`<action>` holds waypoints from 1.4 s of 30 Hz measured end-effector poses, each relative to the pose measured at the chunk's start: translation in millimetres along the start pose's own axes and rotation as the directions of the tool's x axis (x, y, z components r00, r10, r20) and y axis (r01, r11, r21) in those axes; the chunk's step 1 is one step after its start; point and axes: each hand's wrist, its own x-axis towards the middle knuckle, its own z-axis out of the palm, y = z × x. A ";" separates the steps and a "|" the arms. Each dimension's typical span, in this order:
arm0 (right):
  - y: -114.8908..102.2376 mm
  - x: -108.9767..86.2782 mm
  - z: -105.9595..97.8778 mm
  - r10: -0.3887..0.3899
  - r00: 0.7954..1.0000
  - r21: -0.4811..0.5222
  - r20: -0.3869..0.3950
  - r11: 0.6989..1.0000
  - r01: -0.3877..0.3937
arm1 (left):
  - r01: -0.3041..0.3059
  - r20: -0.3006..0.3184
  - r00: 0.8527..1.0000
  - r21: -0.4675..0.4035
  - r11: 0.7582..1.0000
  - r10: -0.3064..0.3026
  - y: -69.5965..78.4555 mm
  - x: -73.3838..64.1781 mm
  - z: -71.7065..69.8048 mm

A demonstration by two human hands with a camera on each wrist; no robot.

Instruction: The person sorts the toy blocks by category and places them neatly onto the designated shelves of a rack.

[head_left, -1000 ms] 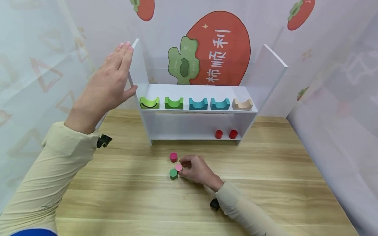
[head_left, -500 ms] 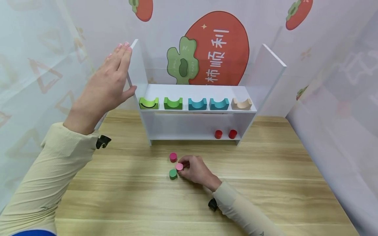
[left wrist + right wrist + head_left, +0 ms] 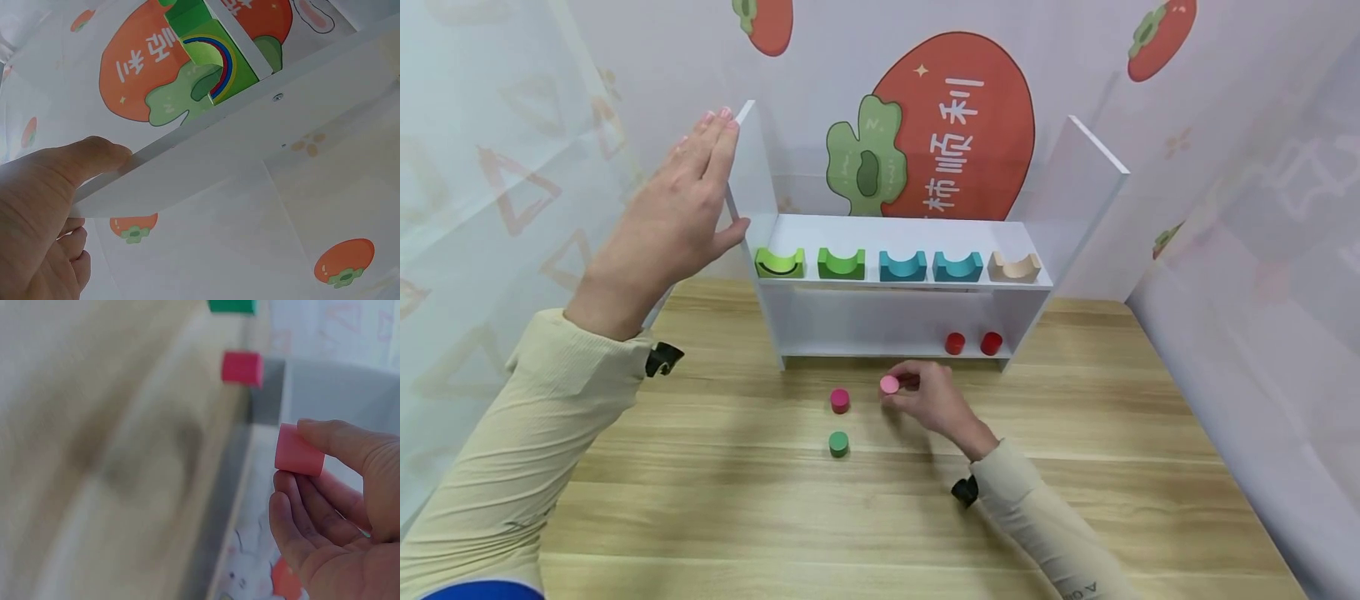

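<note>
My right hand (image 3: 936,400) pinches a small pink cylinder block (image 3: 889,385) between thumb and fingers, just in front of the white shelf (image 3: 880,350). In the right wrist view the pink block (image 3: 300,450) sits between the thumb and the fingertips. A magenta block (image 3: 840,401) and a green block (image 3: 838,443) stand on the table to the left of that hand. My left hand (image 3: 673,217) rests against the left side panel of the shelf, its fingers straight and its thumb at the front edge. In the left wrist view the thumb (image 3: 103,156) touches the panel edge (image 3: 187,134).
Arch-cut blocks stand in a row on the upper board: two green (image 3: 842,264), two blue (image 3: 958,267) and one beige (image 3: 1015,267). Two red cylinders (image 3: 973,342) are on the lower board at the right. A printed curtain (image 3: 955,125) hangs behind the shelf.
My right hand has carried the pink block away from beside the green and magenta blocks, toward the shelf and to the right. The left hand stays on the panel.
</note>
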 end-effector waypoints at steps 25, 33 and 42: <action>10.3 41.2 -46.1 -0.007 0.978 -0.086 -0.208 0.996 -0.011 | -0.004 -0.003 1.000 0.003 1.000 0.004 0.8 0.5 0.4; 12.0 47.3 -37.9 -0.028 0.964 -0.129 -0.265 0.992 -0.006 | 0.001 -0.007 1.000 -0.007 1.000 -0.001 0.8 0.1 1.0; 11.9 50.4 -28.9 -0.008 0.964 -0.152 -0.266 0.988 -0.034 | -0.005 -0.025 1.000 -0.008 1.000 0.004 0.3 -0.1 2.5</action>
